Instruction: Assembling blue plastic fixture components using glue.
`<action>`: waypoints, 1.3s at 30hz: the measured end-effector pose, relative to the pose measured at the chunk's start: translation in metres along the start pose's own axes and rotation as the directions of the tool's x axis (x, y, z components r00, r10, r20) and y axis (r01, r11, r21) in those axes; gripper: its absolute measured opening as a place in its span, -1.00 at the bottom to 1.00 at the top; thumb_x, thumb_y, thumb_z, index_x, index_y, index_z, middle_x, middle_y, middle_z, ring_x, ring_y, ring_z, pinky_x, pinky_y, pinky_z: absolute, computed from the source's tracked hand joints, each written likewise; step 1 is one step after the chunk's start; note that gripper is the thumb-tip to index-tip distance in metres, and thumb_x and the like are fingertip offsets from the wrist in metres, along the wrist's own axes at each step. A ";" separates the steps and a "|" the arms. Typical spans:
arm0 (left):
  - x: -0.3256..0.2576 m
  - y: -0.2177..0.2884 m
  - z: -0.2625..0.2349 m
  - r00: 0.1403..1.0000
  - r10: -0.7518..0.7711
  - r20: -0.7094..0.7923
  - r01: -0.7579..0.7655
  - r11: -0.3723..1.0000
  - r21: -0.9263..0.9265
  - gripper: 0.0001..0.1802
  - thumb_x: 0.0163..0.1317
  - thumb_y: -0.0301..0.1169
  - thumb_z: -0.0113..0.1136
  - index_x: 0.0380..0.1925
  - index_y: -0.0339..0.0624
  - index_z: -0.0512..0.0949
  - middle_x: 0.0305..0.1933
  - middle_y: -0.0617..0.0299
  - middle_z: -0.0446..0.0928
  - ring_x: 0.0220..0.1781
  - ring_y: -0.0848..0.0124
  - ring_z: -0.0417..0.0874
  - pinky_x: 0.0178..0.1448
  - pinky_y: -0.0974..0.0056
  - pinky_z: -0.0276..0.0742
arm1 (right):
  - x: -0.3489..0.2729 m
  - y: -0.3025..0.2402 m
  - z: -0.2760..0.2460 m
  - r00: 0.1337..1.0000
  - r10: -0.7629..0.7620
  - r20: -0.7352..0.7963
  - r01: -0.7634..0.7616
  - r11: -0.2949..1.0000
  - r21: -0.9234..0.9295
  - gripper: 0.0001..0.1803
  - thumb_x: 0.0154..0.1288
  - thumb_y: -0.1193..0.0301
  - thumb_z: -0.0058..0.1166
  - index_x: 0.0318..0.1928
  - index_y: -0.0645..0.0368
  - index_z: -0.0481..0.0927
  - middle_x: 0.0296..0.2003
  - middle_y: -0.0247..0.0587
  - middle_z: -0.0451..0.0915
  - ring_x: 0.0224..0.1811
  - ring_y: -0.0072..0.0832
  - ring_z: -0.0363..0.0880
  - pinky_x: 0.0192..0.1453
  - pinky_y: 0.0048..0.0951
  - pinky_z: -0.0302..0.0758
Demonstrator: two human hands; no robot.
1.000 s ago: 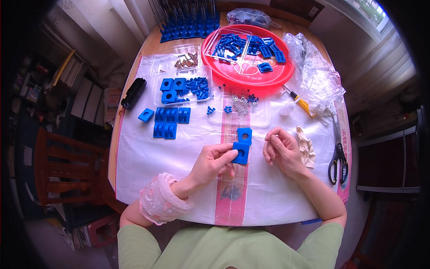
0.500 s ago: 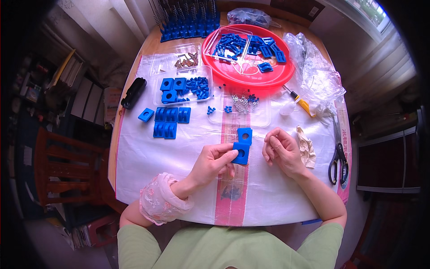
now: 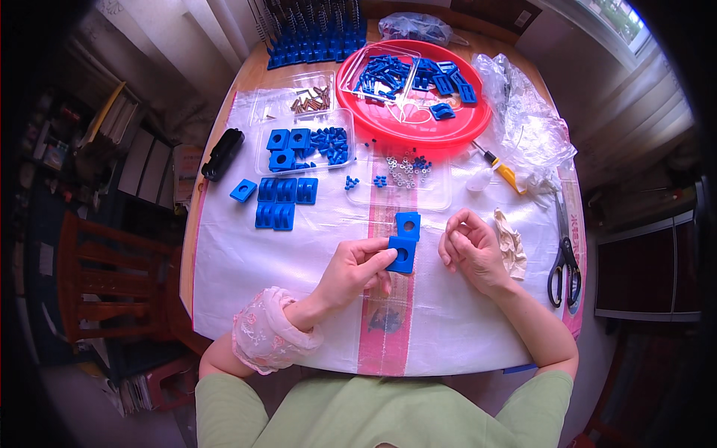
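Note:
My left hand [image 3: 357, 270] grips a blue plastic block [image 3: 404, 241] with two round holes, holding it upright over the white sheet [image 3: 246, 261] on the table. My right hand [image 3: 470, 249] hovers just right of the block with its fingers curled in; whether something small is pinched in them I cannot tell. Several more blue blocks [image 3: 284, 201] lie in a group to the left. A clear tray [image 3: 399, 179] behind the hands holds small blue pegs and metal washers.
A red round tray [image 3: 455, 131] of blue parts stands at the back. Clear boxes [image 3: 302, 145] hold blue blocks and screws. Scissors [image 3: 564, 257], a yellow-handled screwdriver [image 3: 502, 169], crumpled plastic bags [image 3: 523, 112] and a cream cloth [image 3: 511, 246] lie right; a black object [image 3: 222, 153] left.

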State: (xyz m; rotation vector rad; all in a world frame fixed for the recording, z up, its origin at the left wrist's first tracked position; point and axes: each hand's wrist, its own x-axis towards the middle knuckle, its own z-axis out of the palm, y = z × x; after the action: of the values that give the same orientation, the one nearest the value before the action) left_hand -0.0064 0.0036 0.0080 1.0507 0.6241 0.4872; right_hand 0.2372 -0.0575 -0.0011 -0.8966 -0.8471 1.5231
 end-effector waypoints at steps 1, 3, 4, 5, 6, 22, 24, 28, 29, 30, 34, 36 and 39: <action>0.000 0.000 0.000 1.000 -0.001 0.001 0.001 1.000 0.012 -0.67 0.47 -0.37 0.02 0.07 -0.37 0.54 -0.21 0.09 0.70 -0.52 0.62 0.62 -0.55 0.58 0.24 | 0.000 -0.001 0.000 1.000 -0.004 0.001 0.004 1.000 0.011 -0.92 0.48 0.51 -0.08 -0.10 0.19 0.33 -0.53 -0.32 0.40 -0.45 -0.52 0.47 -0.45 -0.56 0.41; 0.001 0.001 0.001 1.000 -0.006 0.007 0.006 1.000 0.004 -0.68 0.46 -0.38 0.03 0.07 -0.37 0.54 -0.21 0.09 0.70 -0.51 0.61 0.63 -0.55 0.57 0.22 | 0.000 -0.003 -0.001 1.000 0.014 -0.007 -0.014 0.998 0.055 -0.89 0.47 0.50 -0.06 -0.09 0.17 0.32 -0.54 -0.32 0.39 -0.45 -0.50 0.47 -0.44 -0.56 0.41; 0.001 0.001 0.000 1.000 -0.008 0.009 0.008 1.000 0.001 -0.68 0.46 -0.38 0.03 0.06 -0.37 0.54 -0.20 0.09 0.70 -0.51 0.60 0.63 -0.56 0.57 0.22 | 0.001 -0.003 -0.001 1.000 0.024 -0.010 -0.023 0.997 0.078 -0.88 0.47 0.49 -0.05 -0.09 0.16 0.31 -0.55 -0.32 0.39 -0.46 -0.49 0.47 -0.44 -0.55 0.40; 0.001 0.001 0.000 1.000 -0.008 0.009 0.008 1.000 -0.002 -0.68 0.46 -0.38 0.03 0.06 -0.38 0.54 -0.21 0.10 0.70 -0.51 0.60 0.63 -0.56 0.57 0.21 | 0.001 -0.004 -0.001 0.999 0.033 -0.018 -0.032 0.995 0.096 -0.89 0.47 0.49 -0.06 -0.09 0.16 0.31 -0.55 -0.32 0.38 -0.45 -0.49 0.47 -0.44 -0.55 0.41; 0.001 0.001 0.000 1.000 -0.008 0.010 0.008 1.000 -0.005 -0.69 0.46 -0.38 0.03 0.06 -0.38 0.54 -0.21 0.10 0.70 -0.51 0.59 0.64 -0.56 0.57 0.21 | 0.001 -0.004 -0.001 0.999 0.043 -0.026 -0.040 0.993 0.114 -0.89 0.47 0.48 -0.07 -0.09 0.16 0.31 -0.56 -0.33 0.37 -0.45 -0.49 0.47 -0.44 -0.55 0.41; 0.000 0.000 0.000 1.000 0.006 0.003 -0.006 1.000 -0.016 -0.69 0.46 -0.39 0.04 0.06 -0.38 0.55 -0.22 0.13 0.69 -0.51 0.60 0.63 -0.56 0.57 0.21 | 0.007 -0.002 -0.013 0.999 0.032 -0.024 -0.022 0.936 0.352 -0.89 0.51 0.45 -0.30 -0.08 0.12 0.33 -0.59 -0.30 0.32 -0.43 -0.44 0.44 -0.45 -0.55 0.38; 0.001 0.000 0.000 1.000 -0.002 0.007 0.002 1.000 -0.012 -0.68 0.46 -0.39 0.04 0.07 -0.38 0.54 -0.22 0.12 0.70 -0.51 0.60 0.63 -0.56 0.57 0.22 | 0.007 -0.002 -0.013 0.999 0.041 -0.033 -0.026 0.933 0.360 -0.88 0.51 0.44 -0.31 -0.08 0.13 0.33 -0.60 -0.29 0.30 -0.43 -0.43 0.43 -0.45 -0.54 0.39; 0.001 -0.002 -0.001 1.000 -0.004 0.000 0.004 1.000 -0.014 -0.69 0.44 -0.38 0.07 0.06 -0.34 0.57 -0.23 0.21 0.69 -0.51 0.63 0.62 -0.56 0.58 0.23 | 0.008 -0.002 -0.013 0.997 0.054 -0.049 -0.031 0.922 0.385 -0.87 0.52 0.44 -0.31 -0.08 0.13 0.34 -0.57 -0.26 0.36 -0.41 -0.41 0.42 -0.37 -0.52 0.41; 0.001 -0.002 -0.001 1.000 -0.002 0.000 0.002 1.000 -0.014 -0.69 0.44 -0.38 0.07 0.06 -0.34 0.57 -0.23 0.21 0.69 -0.51 0.63 0.62 -0.56 0.58 0.23 | 0.008 0.000 -0.015 0.999 0.031 -0.026 -0.019 0.923 0.385 -0.87 0.53 0.44 -0.31 -0.08 0.13 0.34 -0.51 -0.21 0.43 -0.35 -0.38 0.48 -0.30 -0.50 0.44; 0.001 -0.002 -0.001 1.000 0.000 0.000 0.000 1.000 -0.013 -0.69 0.44 -0.38 0.08 0.06 -0.34 0.57 -0.23 0.21 0.69 -0.51 0.63 0.62 -0.56 0.58 0.23 | 0.008 0.003 -0.019 1.000 0.008 -0.004 -0.006 0.923 0.385 -0.87 0.53 0.43 -0.32 -0.07 0.13 0.34 -0.45 -0.15 0.50 -0.28 -0.35 0.53 -0.24 -0.49 0.48; 0.001 -0.003 -0.002 1.000 0.001 0.000 -0.001 1.000 -0.023 -0.68 0.44 -0.39 0.08 0.07 -0.34 0.57 -0.23 0.21 0.69 -0.51 0.63 0.62 -0.56 0.58 0.24 | 0.006 -0.005 -0.013 0.995 0.084 -0.048 -0.059 0.923 0.381 -0.85 0.56 0.41 -0.33 -0.05 0.11 0.36 -0.05 0.13 0.63 0.13 -0.18 0.59 0.08 -0.39 0.57; 0.000 -0.001 0.000 1.000 -0.001 -0.008 0.001 1.000 -0.016 -0.68 0.44 -0.38 0.08 0.08 -0.34 0.56 -0.23 0.21 0.69 -0.51 0.63 0.62 -0.56 0.58 0.24 | 0.007 -0.006 -0.012 0.995 0.085 -0.048 -0.060 0.922 0.383 -0.83 0.57 0.41 -0.34 -0.03 0.11 0.36 0.09 0.20 0.55 0.26 -0.13 0.49 0.21 -0.33 0.54; 0.000 0.002 0.001 1.000 -0.011 -0.007 0.011 1.000 0.003 -0.66 0.45 -0.38 0.05 0.11 -0.34 0.54 -0.22 0.21 0.69 -0.53 0.63 0.61 -0.54 0.58 0.26 | 0.007 -0.007 -0.011 0.994 0.090 -0.068 -0.056 0.920 0.388 -0.82 0.58 0.42 -0.34 -0.02 0.12 0.37 0.20 0.25 0.47 0.33 -0.09 0.43 0.31 -0.27 0.51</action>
State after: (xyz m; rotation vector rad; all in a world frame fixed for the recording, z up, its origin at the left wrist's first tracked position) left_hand -0.0058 0.0039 0.0098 1.0484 0.6367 0.4808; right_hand 0.2499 -0.0494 -0.0005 -0.6996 -0.4306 1.6315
